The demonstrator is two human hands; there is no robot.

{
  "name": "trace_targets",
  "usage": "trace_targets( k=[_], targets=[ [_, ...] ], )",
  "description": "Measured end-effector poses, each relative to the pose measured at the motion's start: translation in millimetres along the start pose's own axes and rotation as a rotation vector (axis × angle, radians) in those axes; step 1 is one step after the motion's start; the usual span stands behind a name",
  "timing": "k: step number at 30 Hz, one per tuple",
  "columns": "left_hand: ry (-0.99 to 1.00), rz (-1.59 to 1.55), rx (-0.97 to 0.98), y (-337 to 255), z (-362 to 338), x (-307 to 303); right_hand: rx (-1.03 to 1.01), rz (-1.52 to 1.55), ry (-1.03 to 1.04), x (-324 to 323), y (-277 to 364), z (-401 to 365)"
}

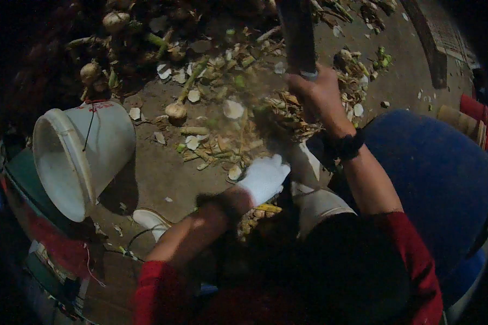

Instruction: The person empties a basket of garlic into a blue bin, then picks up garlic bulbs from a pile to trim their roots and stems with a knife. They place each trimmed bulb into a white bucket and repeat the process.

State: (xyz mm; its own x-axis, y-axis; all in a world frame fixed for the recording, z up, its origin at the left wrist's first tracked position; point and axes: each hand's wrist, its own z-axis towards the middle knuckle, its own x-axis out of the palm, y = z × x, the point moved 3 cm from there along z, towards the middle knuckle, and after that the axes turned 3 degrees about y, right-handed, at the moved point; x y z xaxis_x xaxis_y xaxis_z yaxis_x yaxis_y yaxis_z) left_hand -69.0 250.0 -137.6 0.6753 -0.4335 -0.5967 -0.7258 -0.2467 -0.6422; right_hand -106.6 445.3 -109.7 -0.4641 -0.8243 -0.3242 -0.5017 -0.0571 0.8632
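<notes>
My right hand (322, 97) is closed around the handle of a large broad-bladed knife (297, 35), which is raised with its dark blade pointing up and away. My left hand (264, 177), in a white glove, is held low with its fingers curled together; what they hold, if anything, is hidden. Just below the glove are a yellow strip (268, 208) and small pale lumps in shadow. Cut stalks and scraps (222, 146) lie beyond my left hand, with round white slices (233, 109) among them. A pale bulb with its stalk (175, 111) rests on the ground.
A white bucket (108, 138) lies tipped at the left. More bulbs (115, 21) are heaped at the upper left. A big blue rounded container (428, 179) stands at the right, near stacked pots (461, 124). My pale boots (322, 208) are beneath me. A wooden beam (425, 40) lies upper right.
</notes>
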Motion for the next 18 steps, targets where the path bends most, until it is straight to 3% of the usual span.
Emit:
trace_targets(
  k=[1, 2, 3, 4, 5, 7, 10, 12, 13, 15, 18],
  targets=[
    [-0.104, 0.15, 0.054, 6, 24, 35, 0.03, 0.051, 0.012, -2, -3, -3],
    [-0.083, 0.241, 0.14, 6, 36, 40, 0.012, 0.057, 0.024, -4, -2, -4],
    [0.1, 0.275, 0.19, 0, 39, 32, -0.017, 0.038, -0.006, -7, 0, -4],
    [0.036, 0.314, 0.136, -3, 36, 33, -0.045, 0.02, -0.034, -10, 3, -5],
    [0.097, 0.244, 0.073, 0, 37, 35, -0.065, 0.032, -0.02, -12, 7, -7],
    [0.149, 0.192, -0.016, 14, 30, 13, 0.098, 0.048, -0.012, -11, 9, -6],
    [0.064, -0.078, -0.055, 16, -12, -40, 0.015, 0.11, -0.019, -2, 6, -7],
    [0.244, -0.252, -0.051, 8, -45, -55, 0.016, 0.048, 0.002, 0, 8, -10],
    [0.237, -0.241, -0.058, 13, -61, -47, 0.058, 0.07, 0.042, 3, 8, -10],
    [-0.067, -0.55, 0.318, 22, -96, -39, 0.142, 0.075, 0.138, 5, 8, -11],
    [-0.332, 0.082, -0.364, 93, -104, -110, -0.004, -0.093, 0.106, 12, 2, -14]
  ],
)
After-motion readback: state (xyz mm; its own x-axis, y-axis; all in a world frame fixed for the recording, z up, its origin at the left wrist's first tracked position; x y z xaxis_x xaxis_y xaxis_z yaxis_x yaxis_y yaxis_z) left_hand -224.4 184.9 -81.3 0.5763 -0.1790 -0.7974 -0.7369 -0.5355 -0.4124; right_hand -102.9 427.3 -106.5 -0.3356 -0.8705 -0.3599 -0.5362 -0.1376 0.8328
